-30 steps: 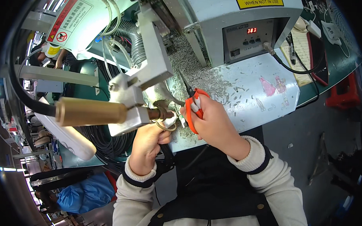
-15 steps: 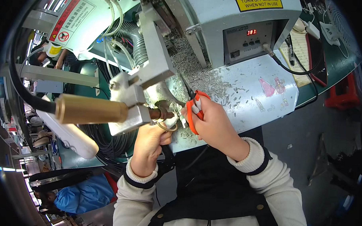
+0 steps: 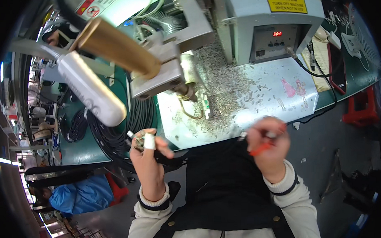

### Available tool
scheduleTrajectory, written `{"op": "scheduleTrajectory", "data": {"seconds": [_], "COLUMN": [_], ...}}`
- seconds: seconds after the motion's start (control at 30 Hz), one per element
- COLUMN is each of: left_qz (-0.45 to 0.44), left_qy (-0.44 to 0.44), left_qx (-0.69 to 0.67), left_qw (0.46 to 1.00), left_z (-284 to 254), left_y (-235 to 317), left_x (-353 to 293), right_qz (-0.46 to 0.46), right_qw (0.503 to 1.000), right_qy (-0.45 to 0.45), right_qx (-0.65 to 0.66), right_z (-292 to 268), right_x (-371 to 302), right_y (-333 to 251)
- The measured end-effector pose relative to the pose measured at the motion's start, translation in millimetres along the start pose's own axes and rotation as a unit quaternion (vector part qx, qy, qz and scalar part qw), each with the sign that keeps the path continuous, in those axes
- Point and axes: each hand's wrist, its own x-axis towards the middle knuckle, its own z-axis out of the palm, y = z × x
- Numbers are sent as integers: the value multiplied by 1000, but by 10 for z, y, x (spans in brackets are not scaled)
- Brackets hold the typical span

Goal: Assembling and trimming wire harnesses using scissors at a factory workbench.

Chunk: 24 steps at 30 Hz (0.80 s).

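Note:
My left hand (image 3: 149,163) is over the near edge of the bench by the coiled black cable. One fingertip has a white wrap (image 3: 149,142), and the thumb points out to the right. Small white-and-metal parts (image 3: 138,141) sit between the fingers; their exact kind is unclear. My right hand (image 3: 269,151), blurred, is closed round an orange-handled hand tool (image 3: 261,149) in front of the bench edge. Away from both hands, a small green-and-white part (image 3: 206,106) stands below the brass-coloured cylinder (image 3: 117,47) of the clamped soldering head.
Many small metallic pieces (image 3: 229,87) litter the white work sheet (image 3: 257,117). A grey-blue control box (image 3: 273,38) with a lit display stands behind. Coiled black cable (image 3: 136,121) and a white rounded device (image 3: 91,88) are left; a notebook (image 3: 321,60) and phone (image 3: 337,67) are right.
Both hands have come away from beneath the soldering head. The left moved down and left, the right moved right with the orange-handled tool. The view has shifted too.

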Motion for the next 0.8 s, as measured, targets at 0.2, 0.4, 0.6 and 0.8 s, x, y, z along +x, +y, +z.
{"op": "scheduleTrajectory", "data": {"seconds": [0.2,0.4,0.6,0.8], "left_qz": [6,-49,196,26], "left_qy": [-170,-268,333,151], "left_qx": [-242,-28,239,-13], "left_qw": [955,962,891,988], "left_z": [163,-69,-1688,-1904], "left_y": [202,366,235,1], "left_x": [-502,-393,711,1222], "right_qz": [-148,39,-124,-125], "right_qw": [953,886,902,889], "right_qy": [-264,-454,-410,-437], "right_qx": [-25,88,57,59], "right_z": [364,781,800,740], "right_x": [-256,-653,-580,-502], "right_y": [-85,282,206,87]}}
